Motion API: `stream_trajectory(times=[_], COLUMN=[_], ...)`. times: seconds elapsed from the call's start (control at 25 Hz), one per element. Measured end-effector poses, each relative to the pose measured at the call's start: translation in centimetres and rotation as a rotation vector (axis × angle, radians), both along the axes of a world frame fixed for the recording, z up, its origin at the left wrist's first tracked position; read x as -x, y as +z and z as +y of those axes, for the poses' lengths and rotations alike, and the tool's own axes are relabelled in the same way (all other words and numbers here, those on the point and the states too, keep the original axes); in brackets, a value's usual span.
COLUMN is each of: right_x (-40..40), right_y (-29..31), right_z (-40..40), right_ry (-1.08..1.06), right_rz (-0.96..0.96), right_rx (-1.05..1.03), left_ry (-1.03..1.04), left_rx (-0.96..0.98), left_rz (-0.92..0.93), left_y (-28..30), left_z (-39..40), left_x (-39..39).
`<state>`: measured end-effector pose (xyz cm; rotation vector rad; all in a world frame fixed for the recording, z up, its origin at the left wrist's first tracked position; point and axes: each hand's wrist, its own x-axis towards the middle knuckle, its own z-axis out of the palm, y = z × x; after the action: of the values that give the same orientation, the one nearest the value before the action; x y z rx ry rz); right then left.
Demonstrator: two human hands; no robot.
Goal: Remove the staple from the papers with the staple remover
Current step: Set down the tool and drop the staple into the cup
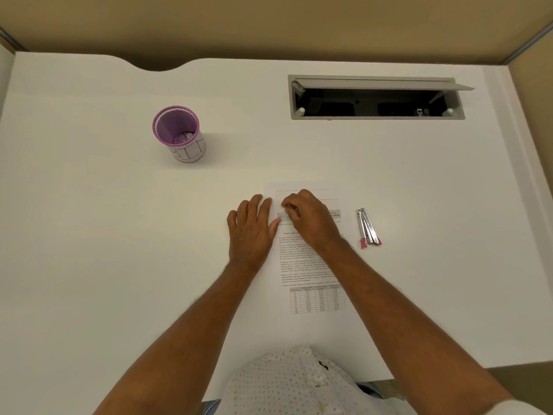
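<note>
White desk under beige partitions; papers lie lengthwise away from the person; left hand flat on their edge; right hand pinching the top, contents unclear; staple remover just right, pink handles nearward.

We record a white desk. The cup is purple inside, its rim patterned, with a white label. The papers are white with black print and a grey table. The staple remover — silver, pink tips. The shirt — white, dotted.
</note>
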<state>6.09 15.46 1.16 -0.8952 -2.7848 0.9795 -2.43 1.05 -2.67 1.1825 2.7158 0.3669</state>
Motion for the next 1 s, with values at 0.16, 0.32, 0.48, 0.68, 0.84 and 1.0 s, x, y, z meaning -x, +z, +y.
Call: stream_trajectory(times=[0.16, 0.32, 0.48, 0.68, 0.84, 1.0], right_x=[0.5, 1.0, 2.4, 7.1, 12.9, 19.1], right_y=[0.5, 1.0, 1.8, 4.7, 7.7, 9.7], right_z=[0.4, 0.6, 0.7, 0.4, 0.0, -1.1], right_ry=[0.038, 0.035, 0.001, -0.053, -0.032, 0.028], right_rz=[-0.047, -0.076, -0.092, -0.011, 0.072, 0.126], right_rx=[0.016, 0.028, 0.100, 0.200, 0.232, 0.188], left_ry=[-0.004, -0.001, -0.009, 0.163, 0.516, 0.701], left_rx=[-0.015, -0.040, -0.076, -0.263, -0.469, -0.572], left_rz=[0.017, 0.024, -0.017, -0.102, -0.175, -0.244], left_y=[0.0, 0.1, 1.2, 3.6, 5.2, 6.4], left_z=[-0.1, -0.1, 0.2, -1.1, -3.0, -3.4], left_x=[0.1, 0.1, 1.2, 5.0, 9.9, 14.9])
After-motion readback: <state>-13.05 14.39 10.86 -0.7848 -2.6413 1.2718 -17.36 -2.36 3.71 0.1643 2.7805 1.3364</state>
